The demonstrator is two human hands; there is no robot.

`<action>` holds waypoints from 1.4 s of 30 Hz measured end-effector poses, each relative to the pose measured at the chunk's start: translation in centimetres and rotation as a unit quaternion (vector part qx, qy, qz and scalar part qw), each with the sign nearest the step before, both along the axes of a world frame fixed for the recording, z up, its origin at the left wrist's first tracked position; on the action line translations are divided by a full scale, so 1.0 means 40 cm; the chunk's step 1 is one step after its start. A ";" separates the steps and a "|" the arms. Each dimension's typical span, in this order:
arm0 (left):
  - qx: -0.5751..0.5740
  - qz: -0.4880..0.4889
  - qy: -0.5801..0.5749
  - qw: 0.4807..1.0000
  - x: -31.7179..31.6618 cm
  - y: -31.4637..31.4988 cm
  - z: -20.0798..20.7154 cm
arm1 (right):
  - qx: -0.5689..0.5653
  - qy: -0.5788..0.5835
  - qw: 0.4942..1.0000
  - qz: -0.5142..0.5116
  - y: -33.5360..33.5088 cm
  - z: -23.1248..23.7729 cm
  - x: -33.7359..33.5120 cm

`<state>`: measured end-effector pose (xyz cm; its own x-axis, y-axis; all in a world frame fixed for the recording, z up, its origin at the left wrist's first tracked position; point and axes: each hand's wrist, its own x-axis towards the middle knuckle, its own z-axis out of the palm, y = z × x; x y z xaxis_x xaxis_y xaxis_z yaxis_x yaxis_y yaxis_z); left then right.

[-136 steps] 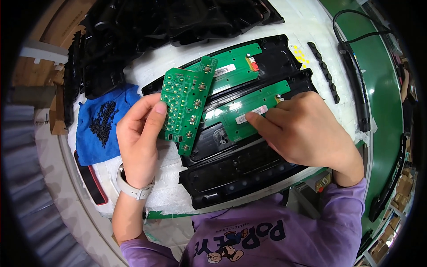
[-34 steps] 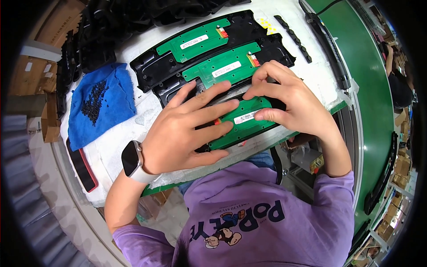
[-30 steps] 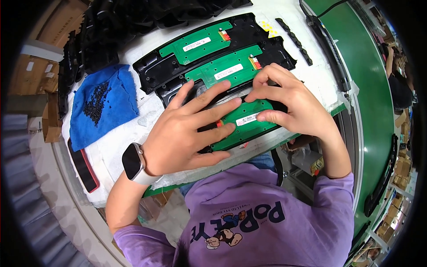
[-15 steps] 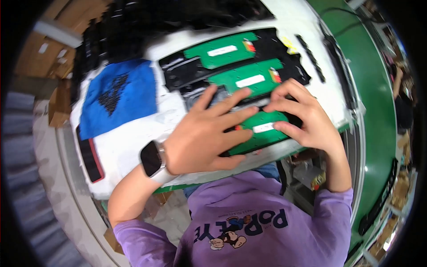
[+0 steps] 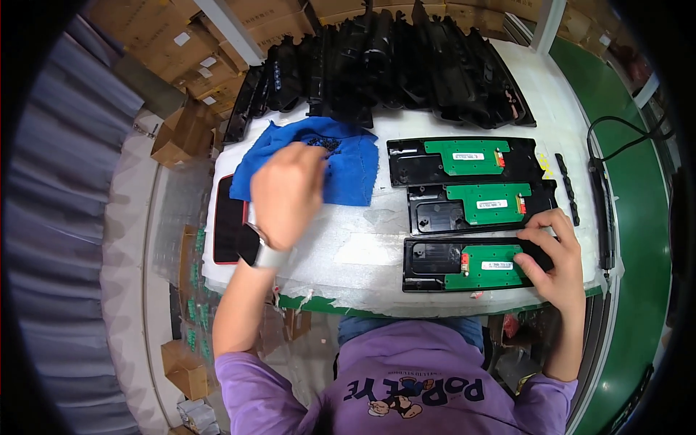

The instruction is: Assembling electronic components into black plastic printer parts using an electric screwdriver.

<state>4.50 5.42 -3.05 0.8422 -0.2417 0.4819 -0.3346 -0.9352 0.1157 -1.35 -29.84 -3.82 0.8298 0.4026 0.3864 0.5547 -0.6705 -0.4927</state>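
Observation:
My left hand (image 5: 288, 190) hangs over a blue cloth (image 5: 351, 181), its fingers curled down beside a pile of tiny black pieces (image 5: 324, 144) that look like screws. The back of the hand hides the fingertips and whatever they hold. On the right, my right hand (image 5: 557, 264) grips the end of the nearest black plastic panel (image 5: 429, 259). Its thumb lies on the panel's green circuit board (image 5: 478, 274), while the other fingers bend over the far edge. Two similar panels, a middle one (image 5: 435, 215) and a far one (image 5: 409, 161), lie behind it, each bearing a green board.
Black plastic housings (image 5: 377, 69) are heaped along the back of the white-covered table (image 5: 341, 250). A phone-like slab with a red edge (image 5: 229, 221) lies at left. Right of the panels are a black twisted strip (image 5: 566, 187) and a corded black tool (image 5: 601, 210).
My left hand has left the nearest panel and moved left to the blue cloth. My right hand stays at that panel's right end. The whole view has shifted.

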 end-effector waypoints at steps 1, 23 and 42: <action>0.042 0.062 0.028 0.997 0.010 0.040 -0.005 | -0.008 -0.010 1.000 -0.003 0.003 0.006 0.005; -0.727 -0.113 0.332 0.590 0.069 0.079 -0.033 | -0.275 -0.031 0.829 -0.485 -0.310 -0.031 0.119; -0.722 -0.239 0.482 0.435 0.096 -0.259 -0.032 | 0.570 0.196 0.752 0.266 0.003 0.299 0.221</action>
